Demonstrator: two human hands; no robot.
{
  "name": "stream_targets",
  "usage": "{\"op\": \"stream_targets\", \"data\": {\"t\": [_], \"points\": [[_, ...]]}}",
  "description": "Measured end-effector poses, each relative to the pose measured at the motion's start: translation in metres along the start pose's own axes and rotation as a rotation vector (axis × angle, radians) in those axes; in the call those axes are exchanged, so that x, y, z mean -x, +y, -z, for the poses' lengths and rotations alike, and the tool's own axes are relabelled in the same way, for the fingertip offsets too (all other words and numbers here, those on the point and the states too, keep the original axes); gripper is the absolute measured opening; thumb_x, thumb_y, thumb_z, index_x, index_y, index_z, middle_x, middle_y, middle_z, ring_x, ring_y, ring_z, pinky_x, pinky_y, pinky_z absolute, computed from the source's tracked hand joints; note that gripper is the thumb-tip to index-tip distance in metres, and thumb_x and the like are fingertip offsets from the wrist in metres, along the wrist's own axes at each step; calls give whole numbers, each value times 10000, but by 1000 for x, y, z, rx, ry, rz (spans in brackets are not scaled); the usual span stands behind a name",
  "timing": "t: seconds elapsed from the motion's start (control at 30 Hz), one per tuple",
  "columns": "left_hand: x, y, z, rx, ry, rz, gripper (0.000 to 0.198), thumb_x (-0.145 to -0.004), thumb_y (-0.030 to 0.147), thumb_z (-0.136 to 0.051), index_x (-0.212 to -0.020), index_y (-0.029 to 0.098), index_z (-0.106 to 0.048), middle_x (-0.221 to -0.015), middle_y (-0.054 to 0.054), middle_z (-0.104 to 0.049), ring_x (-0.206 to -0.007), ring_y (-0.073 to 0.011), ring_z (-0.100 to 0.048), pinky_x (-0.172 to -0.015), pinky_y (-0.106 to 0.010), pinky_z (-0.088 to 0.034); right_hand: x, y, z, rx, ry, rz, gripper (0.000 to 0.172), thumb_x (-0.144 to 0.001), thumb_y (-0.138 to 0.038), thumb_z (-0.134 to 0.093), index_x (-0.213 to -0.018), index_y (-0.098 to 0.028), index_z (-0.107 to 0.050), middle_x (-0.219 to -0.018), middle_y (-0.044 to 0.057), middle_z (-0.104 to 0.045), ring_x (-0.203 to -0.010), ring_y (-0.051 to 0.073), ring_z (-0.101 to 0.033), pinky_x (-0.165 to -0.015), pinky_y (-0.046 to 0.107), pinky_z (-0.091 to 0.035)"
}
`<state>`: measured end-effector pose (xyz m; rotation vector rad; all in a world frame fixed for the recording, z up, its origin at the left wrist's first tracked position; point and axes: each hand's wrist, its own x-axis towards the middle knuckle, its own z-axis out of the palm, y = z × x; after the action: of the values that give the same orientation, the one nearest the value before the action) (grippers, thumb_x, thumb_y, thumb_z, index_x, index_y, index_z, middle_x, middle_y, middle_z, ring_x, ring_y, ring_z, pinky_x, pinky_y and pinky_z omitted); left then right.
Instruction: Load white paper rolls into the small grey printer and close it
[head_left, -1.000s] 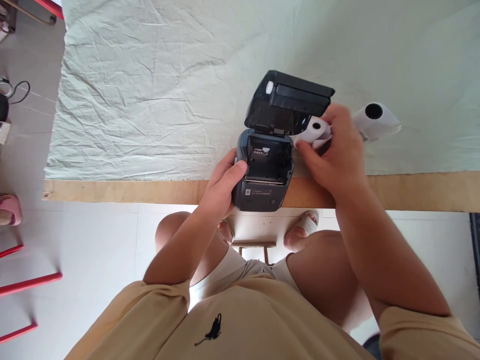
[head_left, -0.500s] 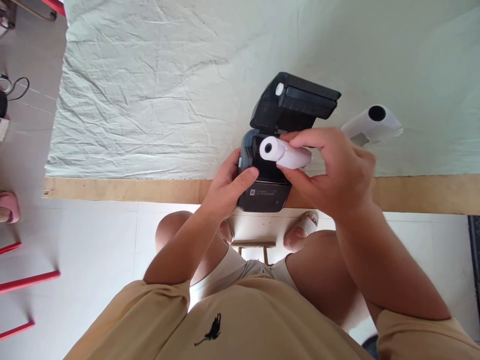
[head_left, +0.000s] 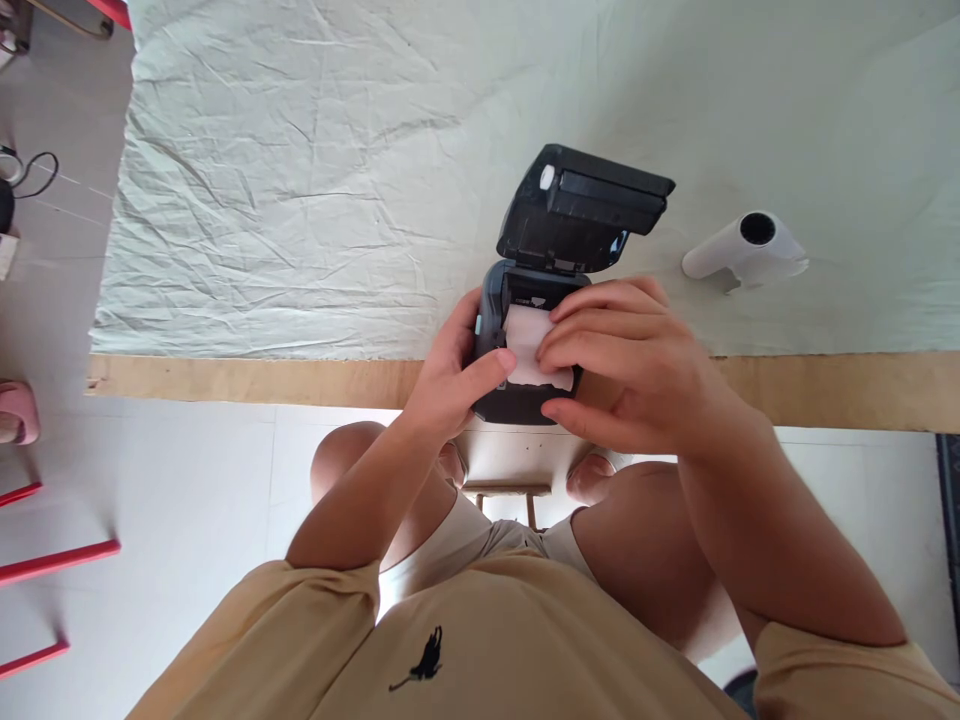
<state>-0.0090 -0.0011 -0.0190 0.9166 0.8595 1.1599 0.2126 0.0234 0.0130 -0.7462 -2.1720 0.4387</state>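
Note:
A small black label printer (head_left: pixel 510 405) sits at the table's front edge with its lid (head_left: pixel 581 200) swung up and back. My left hand (head_left: pixel 448 370) grips the printer's left side, its thumb reaching over to the paper. Inside the bay lies a white paper roll (head_left: pixel 526 345), its loose end toward me. Across the right part of this roll rest the spread fingers of my right hand (head_left: pixel 637 365), covering some of it. That hand's thumb is apart from them, near the printer's front right edge.
Another white paper roll (head_left: pixel 716 250) with a black core lies on the pale tablecloth (head_left: pixel 300 200), right of the printer. A bare wooden strip (head_left: pixel 247 378) runs along the table's front. Red metal legs (head_left: pixel 60 562) and a cable stand off to the left.
The paper roll has gone from my right fingers' pinch above the printer down into its bay. My right hand has lowered and spread its fingers over it. My left hand stays put.

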Motion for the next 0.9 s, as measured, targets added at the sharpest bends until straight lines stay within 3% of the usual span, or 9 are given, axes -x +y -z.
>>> {"op": "stream_targets", "data": {"t": [0.13, 0.23, 0.33, 0.47, 0.53, 0.6, 0.7, 0.8, 0.9], "points": [[2, -1, 3, -39, 2, 29, 922, -812, 493, -1070, -1611, 369, -626, -1349, -49, -838, -1141, -293, -858, -937, -366, -686, 0, 3, -2, -39, 65, 40, 152, -1090, -412, -709, -971, -327, -669, -846, -38, -806, -1064, 281, -832, -927, 513, -593], [2, -2, 3, -53, 30, 55, 1003, -781, 523, -1079, -1644, 371, -590, -1341, -78, -826, -1107, -313, -857, -913, -401, -701, -2, 8, -4, 9, 342, -47, 157, -1085, -367, -653, -936, -338, -617, -783, -19, -704, -789, 246, -749, -763, 488, -603], [2, -3, 5, -75, 39, 48, 1152, -727, 547, -1102, -1713, 413, -521, -1421, -94, -803, -1178, -339, -842, -947, -439, -712, 2, 16, -3, 78, 554, -240, 179, -1109, -543, -591, -1116, -367, -627, -1028, 57, -706, -908, 284, -762, -717, 491, -609], [2, -5, 10, -89, -3, 50, 1295, -687, 494, -1140, -1771, 477, -433, -1400, -78, -790, -1200, -332, -826, -951, -431, -699, 13, 26, -7, -104, 382, -395, 531, -1093, -746, -586, -1542, -466, -545, -1678, 62, -649, -1485, 359, -733, -1067, 574, -673], [3, -6, 12, -92, -4, 40, 1251, -701, 495, -1133, -1754, 473, -458, -1435, -84, -774, -1220, -330, -814, -968, -432, -699, 15, 30, -10, -173, 381, -374, 566, -1080, -758, -587, -1556, -459, -526, -1638, 58, -712, -1497, 359, -736, -1117, 586, -662], [3, -7, 12, -95, 4, 42, 1215, -710, 498, -1125, -1737, 481, -476, -1465, -83, -758, -1205, -321, -804, -947, -421, -697, 14, 34, -11, -208, 435, -355, 520, -1088, -767, -515, -1484, -429, -533, -1324, 63, -820, -1266, 346, -825, -1041, 588, -683], [3, -7, 12, -87, 10, 53, 1207, -701, 479, -1125, -1724, 477, -484, -1491, -85, -748, -1214, -316, -796, -946, -413, -695, 12, 40, -9, -246, 462, -392, 412, -1105, -725, -477, -1353, -410, -574, -949, 25, -756, -954, 322, -814, -954, 586, -691], [1, -5, 9, -64, 14, 54, 1272, -644, 486, -1147, -1725, 442, -476, -1526, -106, -739, -1291, -352, -798, -1022, -454, -707, 12, 40, -10, -246, 415, -446, 320, -1105, -614, -598, -1308, -376, -664, -1101, 48, -807, -1073, 291, -817, -956, 522, -701], [1, -2, 5, -26, 26, 69, 1216, -639, 548, -1140, -1677, 408, -523, -1610, -119, -723, -1388, -395, -790, -1078, -480, -714, 13, 34, -15, -272, 223, -463, 433, -1098, -595, -648, -1448, -340, -662, -1418, 89, -806, -1270, 293, -806, -1040, 519, -713]]}}
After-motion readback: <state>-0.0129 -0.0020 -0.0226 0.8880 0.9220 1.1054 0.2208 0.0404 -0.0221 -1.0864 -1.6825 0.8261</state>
